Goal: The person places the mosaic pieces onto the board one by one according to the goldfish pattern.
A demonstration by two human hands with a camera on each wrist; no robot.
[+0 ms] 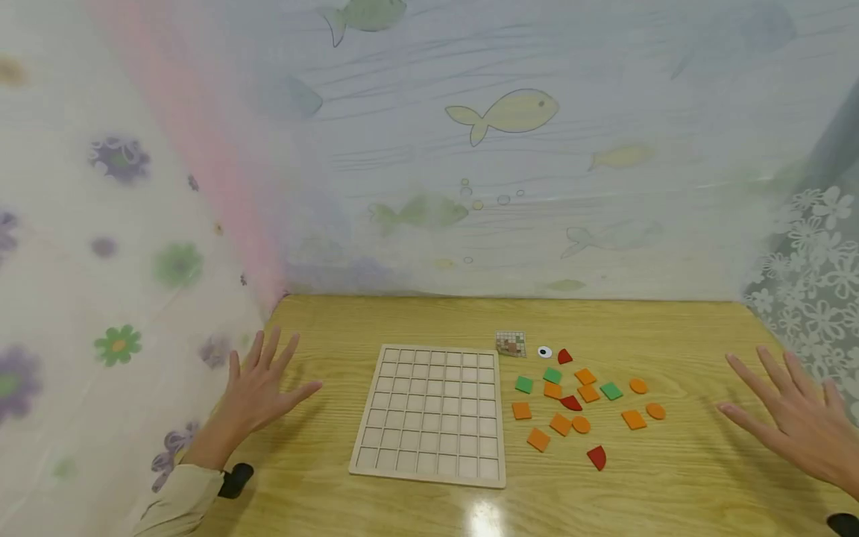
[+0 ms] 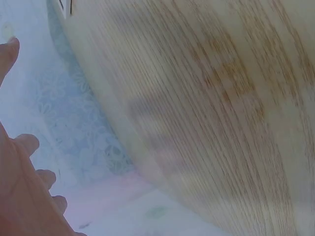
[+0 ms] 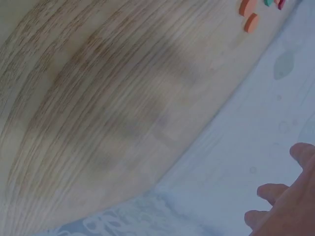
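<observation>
Twice showing spread, extended fingers and gripping nothing: once with the left hand (image 1: 256, 397), hovering left of the board (image 1: 435, 418), once with the right hand (image 1: 798, 421), hovering right of the loose pieces (image 1: 561, 425). Finding the board between left hand and pieces, nearer the left hand, with that thumb pointing toward it and not touching. Finding the pieces flat on the table (image 1: 678, 335), between board and right hand. Looking left from the right thumb, meeting first a disc (image 1: 655, 411), lying apart from it; judging the right hand far nearer to that one.

Seeing the board lying flat, running away from the person, showing no clear long axis; judging it about square. Reading the disc as round, so pointing nowhere. Seeing the long red piece (image 1: 571, 403) lying amid the others, running from far left to near right. Seeing the near red piece (image 1: 596, 457) pointing its corner left, turning its curve right. Noting the eye (image 1: 544, 352) just right of the card (image 1: 511, 344), beyond most pieces.
</observation>
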